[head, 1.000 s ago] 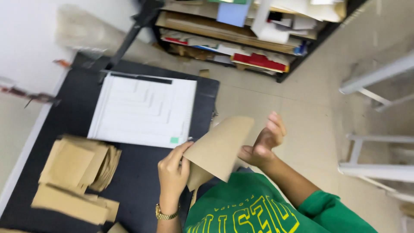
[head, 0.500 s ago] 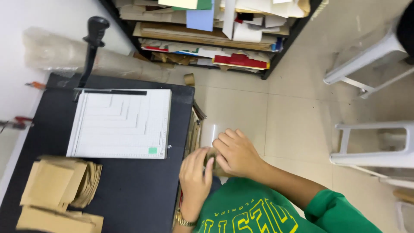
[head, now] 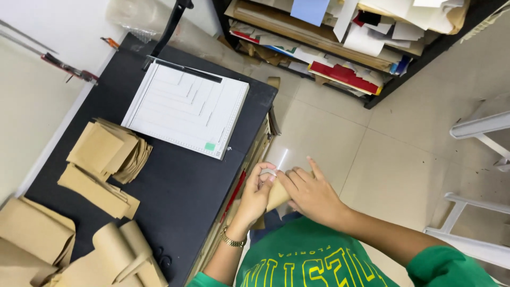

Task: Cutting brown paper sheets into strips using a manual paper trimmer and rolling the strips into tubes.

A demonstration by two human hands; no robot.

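Both my hands are together just off the right edge of the black table (head: 175,186), over my lap. My left hand (head: 256,192) pinches a folded piece of brown kraft paper (head: 277,197) between thumb and fingers. My right hand (head: 312,194) lies flat on top of the same piece with fingers stretched leftward, pressing it down. Most of the paper is hidden beneath my hands. A gold watch sits on my left wrist.
A white paper trimmer (head: 187,108) with a black lever arm lies on the table's far side. Stacks of cut brown paper (head: 109,151) and curled brown sheets (head: 101,260) cover its left and near parts. A cluttered shelf (head: 340,48) stands behind; white stool legs (head: 478,127) at right.
A large brown sheet I held up in the air has been folded down small; both hands have come together on it. The view has shifted to show more of the table.
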